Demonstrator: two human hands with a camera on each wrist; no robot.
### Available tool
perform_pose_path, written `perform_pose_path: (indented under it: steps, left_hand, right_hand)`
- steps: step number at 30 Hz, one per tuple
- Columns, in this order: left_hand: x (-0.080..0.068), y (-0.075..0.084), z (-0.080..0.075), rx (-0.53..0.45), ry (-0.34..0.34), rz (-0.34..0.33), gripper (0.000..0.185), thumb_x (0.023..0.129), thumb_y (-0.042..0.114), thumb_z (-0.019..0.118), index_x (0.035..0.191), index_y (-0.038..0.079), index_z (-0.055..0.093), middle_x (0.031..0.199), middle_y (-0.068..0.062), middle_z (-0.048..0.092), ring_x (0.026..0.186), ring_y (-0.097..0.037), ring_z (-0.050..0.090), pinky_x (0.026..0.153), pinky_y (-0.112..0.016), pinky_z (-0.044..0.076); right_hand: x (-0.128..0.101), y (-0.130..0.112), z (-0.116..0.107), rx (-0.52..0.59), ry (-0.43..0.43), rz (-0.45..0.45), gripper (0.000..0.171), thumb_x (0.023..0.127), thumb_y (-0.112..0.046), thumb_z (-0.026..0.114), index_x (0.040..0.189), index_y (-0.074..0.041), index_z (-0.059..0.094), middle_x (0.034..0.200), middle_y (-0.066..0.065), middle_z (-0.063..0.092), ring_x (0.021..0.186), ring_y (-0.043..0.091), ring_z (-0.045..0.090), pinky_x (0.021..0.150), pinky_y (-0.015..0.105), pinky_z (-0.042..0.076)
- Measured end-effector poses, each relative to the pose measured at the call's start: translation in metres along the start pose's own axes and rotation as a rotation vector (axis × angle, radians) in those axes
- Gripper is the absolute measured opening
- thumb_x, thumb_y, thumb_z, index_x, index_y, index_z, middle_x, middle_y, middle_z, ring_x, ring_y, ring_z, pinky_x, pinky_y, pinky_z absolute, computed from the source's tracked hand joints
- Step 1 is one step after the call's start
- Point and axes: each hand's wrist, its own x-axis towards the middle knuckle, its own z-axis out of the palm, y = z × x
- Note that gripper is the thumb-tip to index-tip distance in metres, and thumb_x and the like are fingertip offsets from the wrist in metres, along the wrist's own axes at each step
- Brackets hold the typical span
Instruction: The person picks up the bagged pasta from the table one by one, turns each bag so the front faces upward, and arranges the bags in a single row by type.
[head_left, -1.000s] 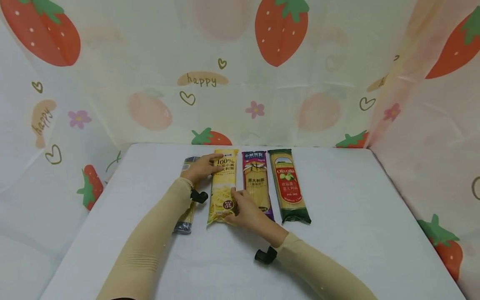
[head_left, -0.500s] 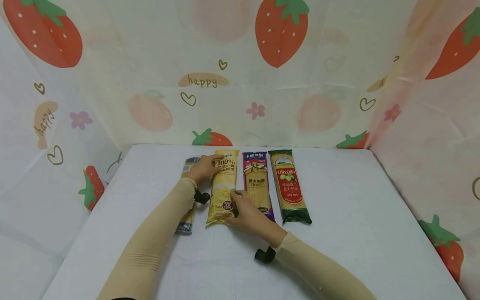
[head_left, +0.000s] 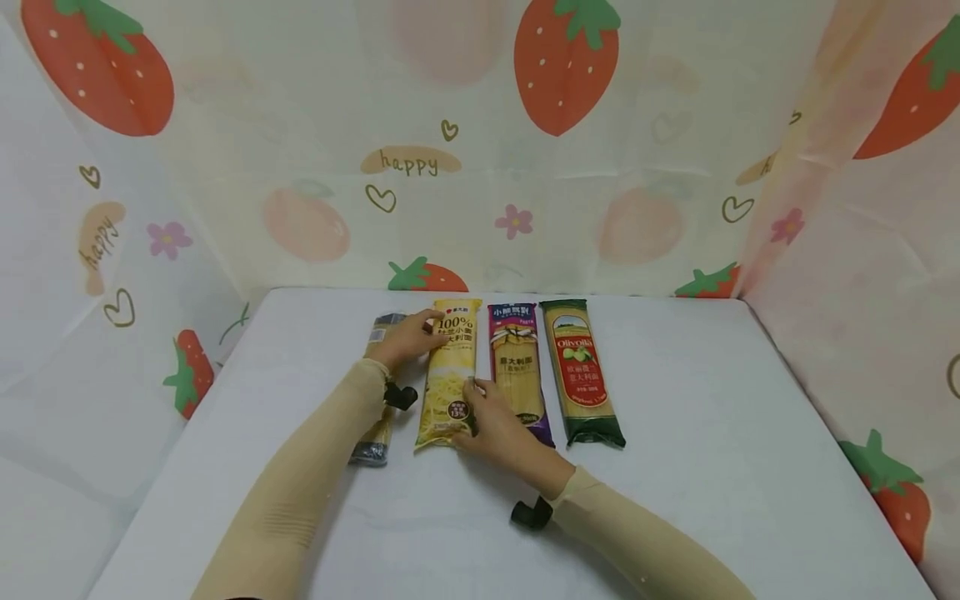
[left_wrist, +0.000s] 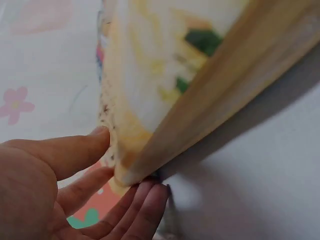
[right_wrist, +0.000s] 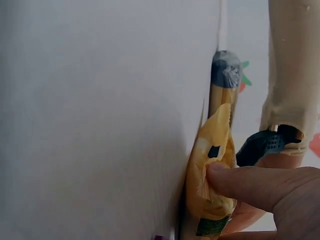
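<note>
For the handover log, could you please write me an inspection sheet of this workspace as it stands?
Surface: white table, bare to the right.
Job's things: yellow pasta pack lies flat, second in a row of four.
Clutter: grey-ended pasta pack partly under the left arm; purple pasta pack; green Olivoila pack.
Grippers: left hand touches the yellow pack's far end; right hand pinches its near end.
Cables: nothing seen; black wrist camera mount on the right sleeve.
Surroundings: strawberry-print cloth on three sides.
</note>
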Motion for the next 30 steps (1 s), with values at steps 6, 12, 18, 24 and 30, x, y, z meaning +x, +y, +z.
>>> perform_pose_path:
  steps: [6, 12, 18, 24, 30]
  left_hand:
    - [-0.009, -0.008, -0.015, -0.049, -0.008, 0.068, 0.057, 0.112, 0.023, 0.06, 0.162, 0.003, 0.043, 0.152, -0.03, 0.053, 0.136, -0.045, 0.057, 0.107, -0.054, 0.054]
    - [-0.013, -0.024, -0.035, -0.028, 0.06, 0.159, 0.051, 0.113, 0.021, 0.058, 0.16, 0.005, 0.047, 0.152, -0.028, 0.055, 0.141, -0.046, 0.053, 0.114, -0.059, 0.047]
    - [-0.019, -0.038, -0.052, 0.027, 0.068, 0.224, 0.047, 0.113, 0.017, 0.057, 0.157, 0.001, 0.05, 0.156, -0.03, 0.049, 0.145, -0.049, 0.047, 0.12, -0.063, 0.039]
    - [-0.02, -0.052, -0.063, 0.154, 0.05, 0.199, 0.051, 0.112, 0.017, 0.059, 0.158, -0.003, 0.048, 0.165, -0.029, 0.039, 0.154, -0.049, 0.033, 0.124, -0.067, 0.03]
    - [-0.018, -0.066, -0.065, 0.191, 0.013, 0.174, 0.06, 0.113, 0.026, 0.06, 0.162, -0.001, 0.042, 0.168, -0.03, 0.033, 0.156, -0.05, 0.028, 0.126, -0.067, 0.026]
  right_hand:
    - [-0.006, -0.008, -0.001, -0.08, 0.029, -0.1, 0.077, 0.095, -0.025, 0.086, 0.159, -0.001, 0.05, 0.17, 0.023, 0.034, 0.155, 0.042, 0.037, 0.123, 0.055, 0.039]
    - [-0.009, -0.014, 0.002, -0.013, 0.024, -0.229, 0.076, 0.096, -0.023, 0.085, 0.16, -0.003, 0.049, 0.169, 0.017, 0.039, 0.155, 0.037, 0.038, 0.124, 0.052, 0.039]
    - [-0.009, -0.023, 0.009, -0.015, -0.064, -0.282, 0.081, 0.099, -0.03, 0.082, 0.165, -0.007, 0.042, 0.171, 0.01, 0.038, 0.158, 0.028, 0.036, 0.125, 0.046, 0.038]
    - [-0.003, -0.03, 0.018, -0.044, -0.109, -0.322, 0.087, 0.097, -0.04, 0.082, 0.166, -0.008, 0.04, 0.172, 0.009, 0.038, 0.159, 0.024, 0.035, 0.126, 0.043, 0.037]
    - [0.005, -0.038, 0.025, -0.106, -0.122, -0.334, 0.093, 0.097, -0.049, 0.08, 0.168, -0.009, 0.036, 0.172, 0.008, 0.037, 0.159, 0.023, 0.036, 0.127, 0.041, 0.035]
